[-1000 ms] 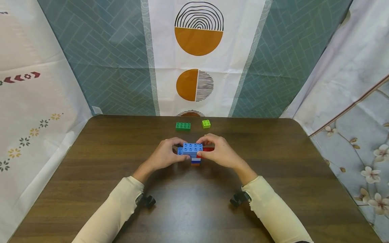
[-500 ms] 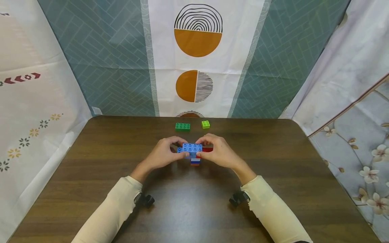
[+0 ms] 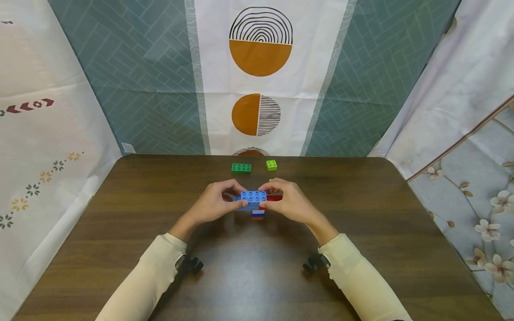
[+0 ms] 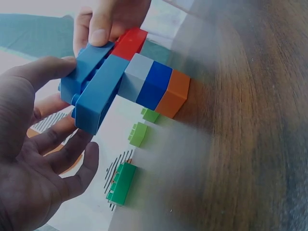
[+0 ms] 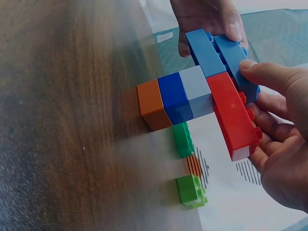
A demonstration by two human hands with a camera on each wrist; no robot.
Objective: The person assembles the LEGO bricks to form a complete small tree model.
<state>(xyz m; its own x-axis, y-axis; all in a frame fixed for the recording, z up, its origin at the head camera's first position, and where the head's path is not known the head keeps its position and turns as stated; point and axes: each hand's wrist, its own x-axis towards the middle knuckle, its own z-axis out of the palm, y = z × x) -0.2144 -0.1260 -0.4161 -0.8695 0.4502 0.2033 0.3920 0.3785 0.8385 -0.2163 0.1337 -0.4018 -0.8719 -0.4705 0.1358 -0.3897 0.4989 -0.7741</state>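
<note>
My left hand (image 3: 214, 203) and right hand (image 3: 291, 200) pinch the two ends of a light blue eight-stud toy building brick (image 3: 254, 196), thumbs on the near side, fingers behind. It sits over a lower blue brick (image 4: 100, 94) and a red brick (image 5: 233, 113), which lie end to end. Studs show in a narrow gap beneath the held brick in both wrist views. Under these two, a column of a pale grey brick (image 5: 196, 91), a dark blue brick (image 5: 175, 98) and an orange brick (image 5: 154, 105) stands on the table.
Behind the stack, a green brick (image 3: 241, 168) and a lime brick (image 3: 271, 165) lie near the far table edge. A second lime brick (image 4: 150, 115) lies closer in, mostly hidden by my right hand in the head view. Patterned cloths hang around the dark wooden table (image 3: 160, 178).
Both hands keep hold of the light blue brick and have barely moved. The head view has shifted slightly, and a bit of the second lime brick now shows behind my right hand.
</note>
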